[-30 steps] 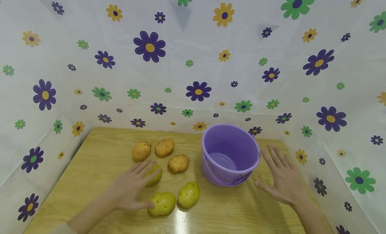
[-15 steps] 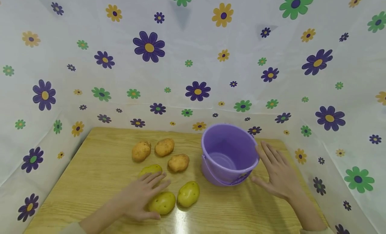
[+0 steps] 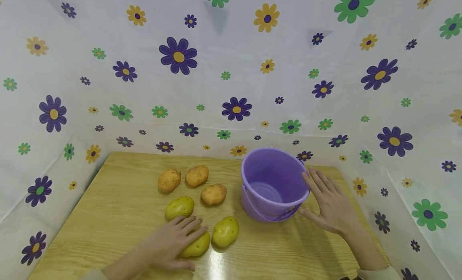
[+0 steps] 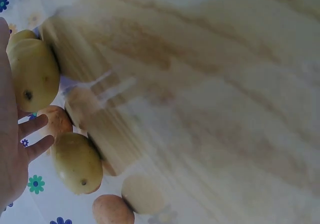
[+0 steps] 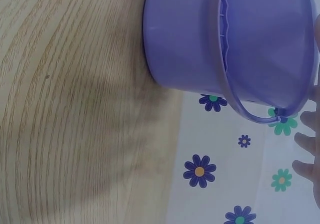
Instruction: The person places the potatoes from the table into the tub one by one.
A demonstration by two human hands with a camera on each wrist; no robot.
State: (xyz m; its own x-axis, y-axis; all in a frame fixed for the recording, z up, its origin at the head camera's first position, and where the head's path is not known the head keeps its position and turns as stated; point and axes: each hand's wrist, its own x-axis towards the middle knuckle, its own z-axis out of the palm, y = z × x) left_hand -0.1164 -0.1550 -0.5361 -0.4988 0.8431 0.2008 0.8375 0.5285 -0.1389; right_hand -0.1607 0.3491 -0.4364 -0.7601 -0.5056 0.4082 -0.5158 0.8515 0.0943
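Note:
My left hand [image 3: 169,240] hovers over a yellow-green potato [image 3: 197,248], fingers extended and partly covering it; whether they touch is unclear. In the left wrist view its fingers [image 4: 37,148] are spread near the potatoes. Two more yellow-green potatoes lie close by, one [image 3: 179,207] behind the hand and one [image 3: 226,232] to its right. My right hand [image 3: 333,210] is held with straight fingers beside the rim of a purple bucket [image 3: 249,205], fingertips at or very near it. The bucket stands upright, its handle hanging down in front; no contents show.
Three brown potatoes, at the back left [image 3: 169,181], back middle [image 3: 197,176] and nearer the bucket [image 3: 213,195], lie on the wooden table [image 3: 119,199]. A white flowered sheet [image 3: 202,83] encloses the table's back and sides.
My left hand has moved toward me and to the right, from the rear yellow-green potato to the front one. My right hand has shifted slightly left, closer to the bucket.

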